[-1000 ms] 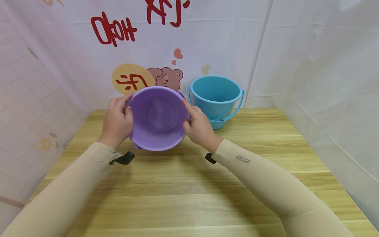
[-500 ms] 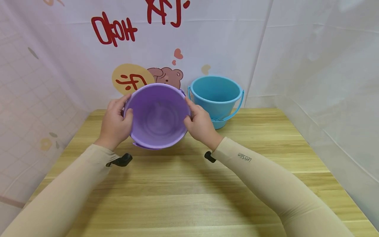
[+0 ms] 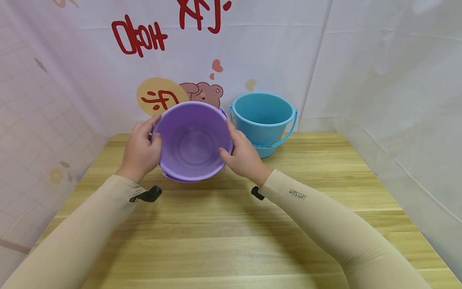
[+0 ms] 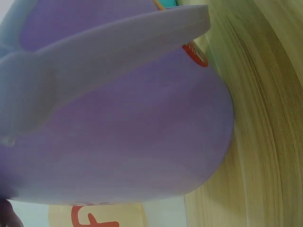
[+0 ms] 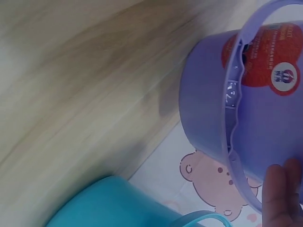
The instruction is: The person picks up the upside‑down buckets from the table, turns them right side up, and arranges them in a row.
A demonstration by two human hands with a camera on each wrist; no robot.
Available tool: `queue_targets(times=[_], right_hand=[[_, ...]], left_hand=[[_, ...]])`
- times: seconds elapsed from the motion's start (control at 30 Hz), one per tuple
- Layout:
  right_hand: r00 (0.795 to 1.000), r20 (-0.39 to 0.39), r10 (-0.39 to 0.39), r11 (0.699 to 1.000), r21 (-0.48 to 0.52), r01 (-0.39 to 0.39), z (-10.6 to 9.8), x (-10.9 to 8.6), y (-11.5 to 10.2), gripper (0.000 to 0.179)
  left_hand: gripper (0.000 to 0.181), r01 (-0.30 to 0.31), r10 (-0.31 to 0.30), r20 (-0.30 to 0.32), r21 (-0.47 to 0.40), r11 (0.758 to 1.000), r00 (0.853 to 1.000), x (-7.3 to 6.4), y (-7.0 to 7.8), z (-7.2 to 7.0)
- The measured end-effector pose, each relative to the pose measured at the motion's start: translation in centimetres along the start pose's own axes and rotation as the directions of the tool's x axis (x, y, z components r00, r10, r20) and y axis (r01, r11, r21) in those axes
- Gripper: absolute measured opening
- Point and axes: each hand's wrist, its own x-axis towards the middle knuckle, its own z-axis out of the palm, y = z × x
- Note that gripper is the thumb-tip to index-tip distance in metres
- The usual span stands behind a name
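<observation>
A purple plastic bucket [image 3: 195,146] is tilted over the table, its mouth facing me and nothing in it. My left hand [image 3: 138,150] grips its left rim, thumb at the inner edge and fingers around the outside. On the opposite side my right hand [image 3: 245,154] holds the rim, with the thumb inside and the other fingers along the outer wall. The purple handle [image 4: 128,42] hangs across the outer wall in the left wrist view. A red label [image 5: 262,56] shows on the bucket's side in the right wrist view, near my right fingers [image 5: 277,194].
A light blue bucket [image 3: 265,134] stands upright at the back of the wooden table [image 3: 216,241], just right of the purple one, its handle lowered in front. White printed sheets [image 3: 270,44] hang behind and along both sides.
The purple bucket has risen slightly and turned a little between my hands. My right thumb has slid farther inside the rim. The blue bucket has stayed put.
</observation>
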Motion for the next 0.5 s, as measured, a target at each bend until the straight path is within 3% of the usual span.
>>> queue_targets(times=[0.33, 0.5], right_hand=[[0.998, 0.069, 0.006, 0.999, -0.048, -0.003, 0.12, -0.49, 0.01, 0.111], [0.996, 0.081, -0.023, 1.000, 0.007, 0.023, 0.03, -0.52, 0.23, 0.116]], left_hand=[[0.047, 0.013, -0.013, 0.001, 0.015, 1.000, 1.000, 0.22, 0.19, 0.02], [0.047, 0.024, -0.024, 0.014, 0.028, 0.999, 1.000, 0.22, 0.18, 0.01]])
